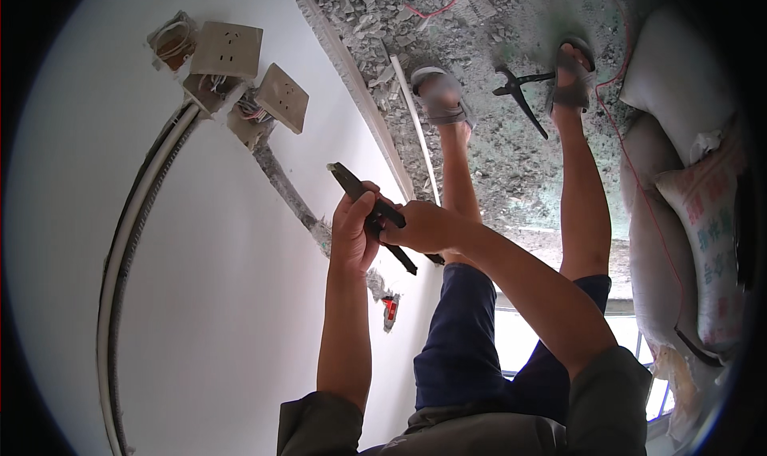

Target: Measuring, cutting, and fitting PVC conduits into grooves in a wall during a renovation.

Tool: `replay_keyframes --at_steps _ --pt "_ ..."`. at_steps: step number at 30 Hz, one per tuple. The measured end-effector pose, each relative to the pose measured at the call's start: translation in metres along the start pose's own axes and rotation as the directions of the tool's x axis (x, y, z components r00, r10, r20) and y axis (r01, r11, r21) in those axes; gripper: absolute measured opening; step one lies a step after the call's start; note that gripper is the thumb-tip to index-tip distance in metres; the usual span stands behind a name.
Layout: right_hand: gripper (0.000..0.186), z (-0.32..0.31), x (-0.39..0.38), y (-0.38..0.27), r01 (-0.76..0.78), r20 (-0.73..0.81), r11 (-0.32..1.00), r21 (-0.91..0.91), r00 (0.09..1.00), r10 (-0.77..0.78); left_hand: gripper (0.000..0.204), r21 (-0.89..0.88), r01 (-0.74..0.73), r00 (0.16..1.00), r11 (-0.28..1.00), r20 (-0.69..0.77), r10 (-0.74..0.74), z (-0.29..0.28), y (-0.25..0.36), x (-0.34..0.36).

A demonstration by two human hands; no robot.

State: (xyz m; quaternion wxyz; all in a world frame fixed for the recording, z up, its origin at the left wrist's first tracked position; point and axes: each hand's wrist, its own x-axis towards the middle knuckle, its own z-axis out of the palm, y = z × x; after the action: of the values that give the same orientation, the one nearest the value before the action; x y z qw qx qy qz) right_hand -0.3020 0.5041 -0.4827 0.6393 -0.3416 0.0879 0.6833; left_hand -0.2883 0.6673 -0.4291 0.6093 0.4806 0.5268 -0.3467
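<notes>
My left hand (353, 226) is closed around a long black tool (345, 179). The tool slants across the palm, its upper tip past the fingers and a dark end sticking out below. From the right, my right hand (427, 228) meets it, its fingers closed at the middle of the tool with a black part between the two hands. Fingers cover much of the tool, so its exact kind does not show. Both hands are beside the white wall (216, 280), below the two beige socket plates (227, 49) (283, 98), which hang out of the wall with wires behind them.
Black pliers (519, 92) lie open on the rubble-strewn floor between my sandaled feet. A white pipe (415, 124) leans near the wall's base. Full sacks (679, 80) stand at the right, with a red cord (625, 148) beside them. A conduit (128, 264) runs down the wall.
</notes>
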Motion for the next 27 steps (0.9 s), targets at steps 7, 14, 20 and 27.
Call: replay_keyframes --at_steps 7,14,20,27 --pt "0.041 -0.006 -0.004 0.022 0.047 -0.244 0.805 0.591 0.962 0.123 0.059 0.46 -0.014 0.988 0.888 -0.129 0.083 0.033 -0.007 0.02" --pt "0.026 -0.025 -0.007 0.017 -0.071 -0.049 0.983 0.167 0.996 0.08 0.048 0.313 -0.028 0.989 0.949 -0.129 0.071 0.048 -0.021 0.015" --pt "0.024 -0.037 0.017 -0.056 -0.043 0.211 0.986 0.162 0.978 0.008 0.035 0.243 -0.142 0.939 0.96 -0.275 0.208 0.044 0.027 -0.007" --pt "0.021 -0.037 0.05 -0.108 -0.182 0.372 0.945 0.271 0.926 0.071 0.025 0.259 -0.158 0.878 0.953 -0.406 0.255 0.034 0.076 0.0"
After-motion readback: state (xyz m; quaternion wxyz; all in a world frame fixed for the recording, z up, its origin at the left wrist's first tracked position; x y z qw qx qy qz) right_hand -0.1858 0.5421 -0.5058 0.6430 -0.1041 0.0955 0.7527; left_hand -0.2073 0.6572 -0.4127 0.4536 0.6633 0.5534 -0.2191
